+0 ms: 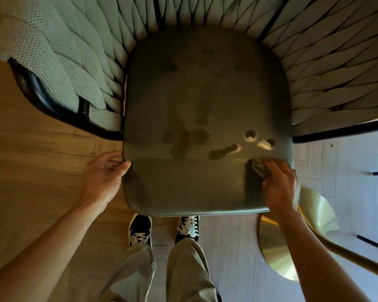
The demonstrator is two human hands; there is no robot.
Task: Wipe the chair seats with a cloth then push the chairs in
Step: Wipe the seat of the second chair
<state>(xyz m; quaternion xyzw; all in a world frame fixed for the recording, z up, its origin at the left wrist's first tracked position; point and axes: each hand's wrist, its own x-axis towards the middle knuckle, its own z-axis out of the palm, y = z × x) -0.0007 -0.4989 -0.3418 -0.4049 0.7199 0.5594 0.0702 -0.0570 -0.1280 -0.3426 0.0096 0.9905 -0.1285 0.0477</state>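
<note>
A dark green chair seat [205,101] fills the middle of the head view, marked with darker wet blotches. Woven pale-green straps form the chair's back and arms [59,53] around it. My right hand [279,186] grips a bunched dark cloth [259,167] against the front right edge of the seat. At the seat's front left corner my left hand [104,177] grips the cushion edge, thumb on the front face and fingers curled round the side.
The black metal chair frame [44,101] curves out on the left. A round brass table base [297,243] with its slanting pole stands at the lower right. My two feet in dark sneakers [140,229] are on the wooden floor just under the seat's front edge.
</note>
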